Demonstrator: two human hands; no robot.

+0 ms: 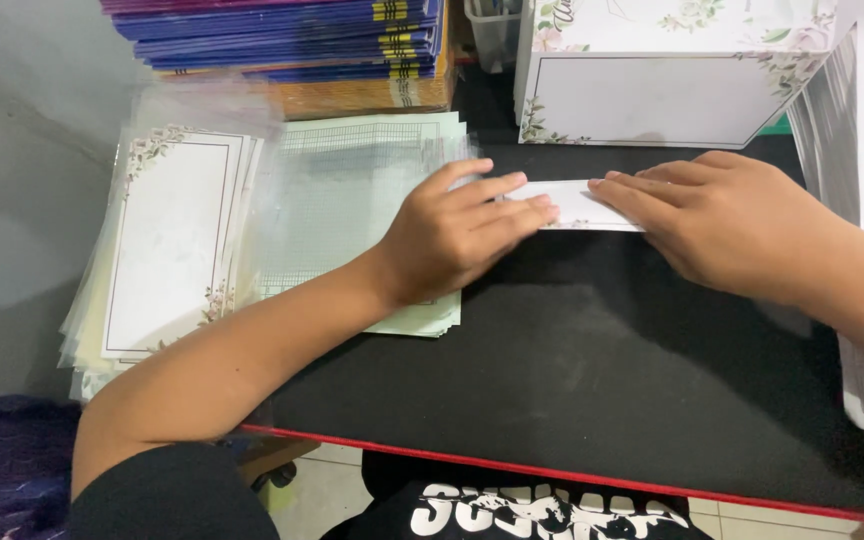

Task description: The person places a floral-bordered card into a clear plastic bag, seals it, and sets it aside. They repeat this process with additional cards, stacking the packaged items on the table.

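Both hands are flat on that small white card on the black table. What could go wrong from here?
The left hand rests partly over the pale green sheets, so a sideways slide may drag them. The white card could shift or crease unevenly between it and the right hand. The stack of clear-sleeved floral cards overhangs the table edge and may slip.

A stack of floral-bordered cards in clear sleeves (167,250) lay at the left of the frame, beside pale green gridded sheets (352,190). Blue booklets (282,35) were piled at upper left, a floral white box (652,90) at upper right.
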